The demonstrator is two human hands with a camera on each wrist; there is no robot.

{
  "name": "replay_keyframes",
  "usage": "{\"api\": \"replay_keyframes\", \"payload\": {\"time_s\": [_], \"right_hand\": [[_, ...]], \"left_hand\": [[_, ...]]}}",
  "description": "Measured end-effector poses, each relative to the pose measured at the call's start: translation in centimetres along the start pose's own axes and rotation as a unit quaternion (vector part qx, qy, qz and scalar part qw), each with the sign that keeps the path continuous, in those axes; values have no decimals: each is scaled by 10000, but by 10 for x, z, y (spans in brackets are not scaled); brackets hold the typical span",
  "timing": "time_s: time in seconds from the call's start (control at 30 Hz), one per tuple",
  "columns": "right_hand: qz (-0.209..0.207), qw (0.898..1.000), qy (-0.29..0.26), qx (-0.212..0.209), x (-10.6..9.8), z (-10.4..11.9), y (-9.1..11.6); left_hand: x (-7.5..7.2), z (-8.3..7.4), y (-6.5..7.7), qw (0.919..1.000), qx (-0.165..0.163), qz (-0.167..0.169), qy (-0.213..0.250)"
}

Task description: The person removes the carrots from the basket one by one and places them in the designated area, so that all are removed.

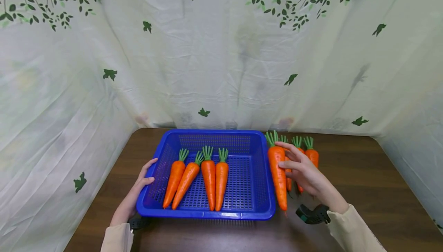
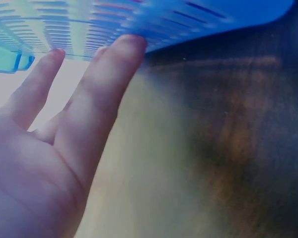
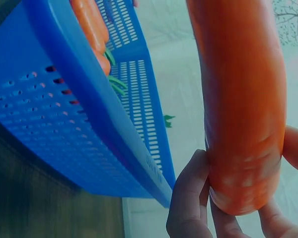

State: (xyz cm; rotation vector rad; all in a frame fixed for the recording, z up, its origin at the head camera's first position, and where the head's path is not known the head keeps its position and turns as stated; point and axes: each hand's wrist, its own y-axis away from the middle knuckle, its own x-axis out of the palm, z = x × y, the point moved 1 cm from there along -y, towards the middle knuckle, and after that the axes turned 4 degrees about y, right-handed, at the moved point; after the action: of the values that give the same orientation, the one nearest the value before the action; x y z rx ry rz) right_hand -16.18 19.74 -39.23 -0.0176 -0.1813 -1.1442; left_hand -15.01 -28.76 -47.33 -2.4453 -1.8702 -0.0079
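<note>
My right hand (image 1: 306,171) grips a large orange carrot (image 1: 278,177) with a green top, just off the right rim of a blue plastic basket (image 1: 173,214). In the right wrist view, fingers and thumb stand on both sides of this carrot (image 3: 244,109), beside the basket wall. Several carrots (image 1: 209,179) lie in a row in the left and middle part of the basket, tops toward the back. My left hand (image 1: 137,188) touches the basket's left side. Its fingers look straight against the slotted wall in the left wrist view.
Three more carrots (image 1: 312,156) lie on the brown wooden table (image 1: 367,190) right of the basket, partly hidden by my right hand. Behind the table hangs a pale curtain (image 1: 214,71) with leaf prints. A dark band (image 1: 313,214) sits on my right wrist.
</note>
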Motion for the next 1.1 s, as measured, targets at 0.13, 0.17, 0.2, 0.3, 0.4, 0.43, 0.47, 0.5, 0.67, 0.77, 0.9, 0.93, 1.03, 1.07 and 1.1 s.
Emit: {"api": "replay_keyframes", "payload": {"time_s": [0.13, 0.17, 0.2, 0.3, 0.4, 0.43, 0.47, 0.5, 0.67, 0.77, 0.9, 0.93, 1.03, 1.07, 1.1], "right_hand": [[-11, 10000, -28, -54, -6, 0, 6], [-11, 10000, -45, -73, -8, 0, 7], [-9, 9999, -62, -92, -9, 0, 8], [-34, 9999, -50, -138, -15, 0, 12], [-44, 9999, -37, -163, -20, 0, 15], [-45, 9998, -30, -181, -22, 0, 16], [-37, 9998, -34, -206, -23, 0, 17], [-26, 9997, -60, -230, -25, 0, 18], [96, 9988, -259, -404, -31, 0, 23], [148, 9982, -324, -484, -35, 0, 26], [99, 9982, -288, -523, -40, 2, 30], [94, 9981, -293, -531, -42, 2, 31], [136, 9976, -386, -557, -45, 1, 34], [167, 9972, -438, -585, -46, 1, 35], [203, 9967, -497, -615, -47, 0, 36]], "left_hand": [[0, -6, 8, 9936, -1113, -130, -156], [0, -7, 9, 9932, -1150, -125, -129], [0, -8, 9, 9930, -1170, -122, -106], [1, -10, 8, 9931, -1164, -122, -44], [1, -11, 8, 9931, -1164, -125, -60], [1, -11, 7, 9931, -1161, -123, -64], [1, -11, 7, 9930, -1173, -125, -96], [1, -11, 7, 9929, -1179, -126, -115], [1, -8, 3, 9981, -616, -63, -40], [1, -6, -2, 10000, 2, -18, 64], [1, -7, 0, 9998, -166, -45, -65], [1, -8, 1, 9992, -369, -51, -130], [1, -10, 2, 9976, -644, -79, -234], [1, -10, 2, 9975, -660, -92, -226], [1, -10, 2, 9976, -658, -88, -214]]}}
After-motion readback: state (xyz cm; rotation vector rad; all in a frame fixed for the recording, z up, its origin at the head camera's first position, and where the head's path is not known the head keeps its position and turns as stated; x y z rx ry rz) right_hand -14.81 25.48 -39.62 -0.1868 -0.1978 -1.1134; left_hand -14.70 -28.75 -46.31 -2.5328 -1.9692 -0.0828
